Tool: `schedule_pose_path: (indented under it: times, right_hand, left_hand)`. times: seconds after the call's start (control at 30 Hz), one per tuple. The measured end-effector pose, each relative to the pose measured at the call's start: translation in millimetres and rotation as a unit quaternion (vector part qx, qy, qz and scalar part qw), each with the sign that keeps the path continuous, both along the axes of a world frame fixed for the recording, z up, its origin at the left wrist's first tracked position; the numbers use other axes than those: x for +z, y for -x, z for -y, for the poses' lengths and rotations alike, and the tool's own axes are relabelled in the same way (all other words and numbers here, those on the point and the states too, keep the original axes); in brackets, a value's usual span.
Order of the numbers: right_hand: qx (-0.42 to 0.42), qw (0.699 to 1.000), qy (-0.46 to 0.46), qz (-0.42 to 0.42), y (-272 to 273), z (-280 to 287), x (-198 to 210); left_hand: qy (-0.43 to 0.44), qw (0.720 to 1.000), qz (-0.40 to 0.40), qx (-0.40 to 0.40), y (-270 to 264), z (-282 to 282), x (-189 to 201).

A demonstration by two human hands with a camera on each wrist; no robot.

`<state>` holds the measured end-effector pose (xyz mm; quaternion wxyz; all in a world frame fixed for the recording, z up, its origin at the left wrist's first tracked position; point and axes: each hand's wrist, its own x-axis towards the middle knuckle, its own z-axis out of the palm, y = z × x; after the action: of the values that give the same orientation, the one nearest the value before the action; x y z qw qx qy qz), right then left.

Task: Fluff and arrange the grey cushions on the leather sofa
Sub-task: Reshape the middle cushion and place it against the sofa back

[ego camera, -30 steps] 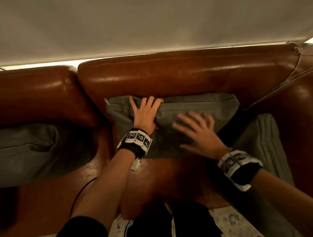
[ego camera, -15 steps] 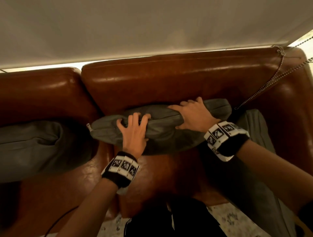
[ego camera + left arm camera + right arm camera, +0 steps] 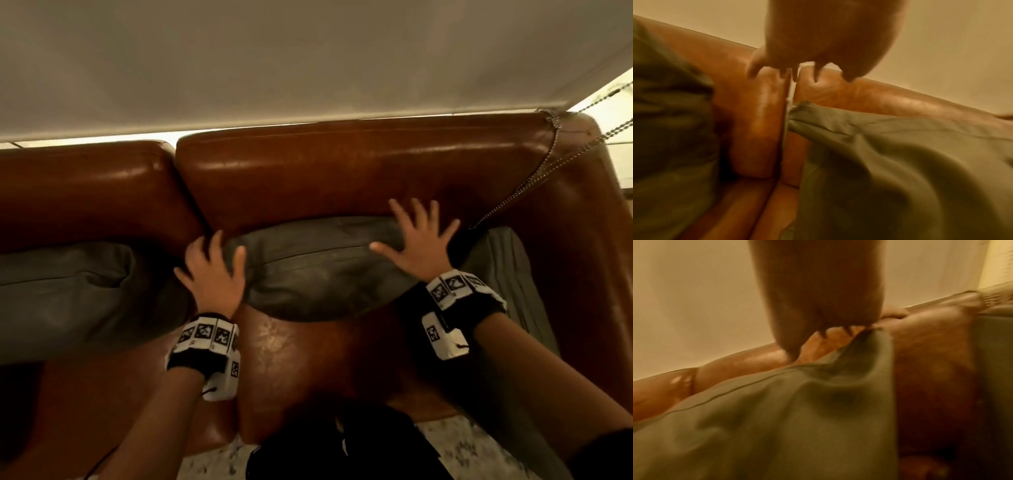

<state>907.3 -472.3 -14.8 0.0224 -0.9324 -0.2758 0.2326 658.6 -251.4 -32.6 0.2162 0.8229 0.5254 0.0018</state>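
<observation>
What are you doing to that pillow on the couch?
A person is plumping the grey cushions on a brown leather sofa. Both hands are open at the ends of the middle cushion: the left hand at its left end, the right hand spread over its right end. The cushion leans against the sofa back. Another grey cushion lies on the left and a third on the right.

Head view: high, looking steeply down over both forearms onto leather sofa [image 3: 342, 178], backrest across mid-frame, pale blind [image 3: 274, 61] above, floor at bottom edge. Left wrist view: low, close, facing backrest seam along left hand [image 3: 818, 40], blurred. Right wrist view: low, close, facing backrest top along right hand [image 3: 818, 288], blurred. All three share middle grey cushion [image 3: 325, 274] [image 3: 900, 162] [image 3: 766, 418] and backrest; left wrist view also catches left cushion [image 3: 68, 294] [image 3: 663, 113].
</observation>
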Motion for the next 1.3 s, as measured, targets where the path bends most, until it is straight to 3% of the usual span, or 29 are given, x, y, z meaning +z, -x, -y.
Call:
schedule_pose_path:
  times: [0.07,0.17,0.27,0.37,0.5,0.63,0.8,0.93,1.03,1.13,1.3]
  right_hand:
    - [-0.183,0.983,-0.028,-0.002,-18,18,2]
    - [-0.316,0.938,-0.097,-0.1,-30,22,9]
    - [-0.291,0.937,-0.158,-0.108,-19,14,11]
    - [-0.245,0.94,-0.207,-0.116,-9,17,16]
    - [-0.266,0.941,-0.182,-0.1,-13,39,21]
    - [-0.302,0.939,-0.148,-0.077,-16,48,16]
    - [-0.311,0.926,-0.199,-0.085,-3,33,20]
    - [-0.327,0.909,-0.25,-0.062,-11,44,26]
    - [-0.351,0.903,-0.238,-0.07,-11,43,28]
    - [-0.374,0.894,-0.229,-0.095,-8,40,19]
    - [-0.448,0.851,-0.207,-0.181,-3,67,-13]
  left_hand:
    - [0.075,0.987,0.007,0.139,9,-18,1]
    - [0.175,0.968,0.04,0.175,9,-28,4]
    - [0.199,0.959,0.057,0.194,-3,-27,11]
    - [0.221,0.959,-0.003,0.176,-2,-35,11]
    - [0.274,0.935,-0.039,0.22,36,-56,-20]
    - [0.342,0.904,0.07,0.246,41,-31,-3]
    - [0.212,0.959,0.096,0.162,19,-10,14]
    - [0.153,0.952,0.162,0.211,25,-25,25]
    - [0.158,0.948,0.158,0.224,20,-31,28]
    - [0.157,0.948,0.163,0.222,15,-27,25]
    - [0.196,0.942,0.156,0.221,33,-19,13]
